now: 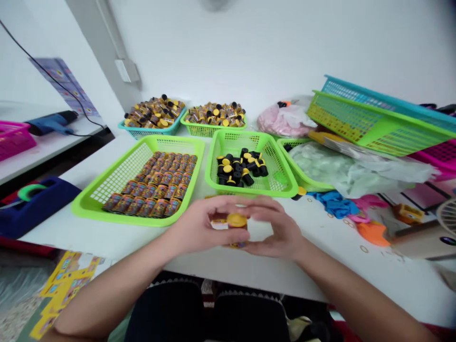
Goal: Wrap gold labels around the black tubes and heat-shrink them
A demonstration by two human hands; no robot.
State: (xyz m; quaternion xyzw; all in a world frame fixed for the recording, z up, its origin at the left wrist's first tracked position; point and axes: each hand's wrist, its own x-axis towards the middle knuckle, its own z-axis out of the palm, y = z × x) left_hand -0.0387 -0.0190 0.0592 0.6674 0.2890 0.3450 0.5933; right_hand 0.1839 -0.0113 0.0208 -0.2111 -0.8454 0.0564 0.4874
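Observation:
Over the front of the white table, a small labelled canister (237, 220) with a yellow lid is upright between my hands. My left hand (204, 225) grips it from the left, its thumb across the front. From the right, my right hand (280, 227) curves around it, thumb low by the base and fingers near the top; motion blurs these fingertips. Just beyond my hands, a green basket (292, 190) contains loose black canisters (237, 176), some with yellow lids. To the left, another green basket (117, 217) has rows of labelled canisters (156, 183).
Two baskets heaped with canisters (153, 114) stand against the wall. Stacked baskets (374, 121) and plastic bags (327, 166) crowd the right, near coloured balloon-like pieces (335, 204). A tape dispenser (39, 202) and a blue heat-gun-like tool (53, 124) are at left.

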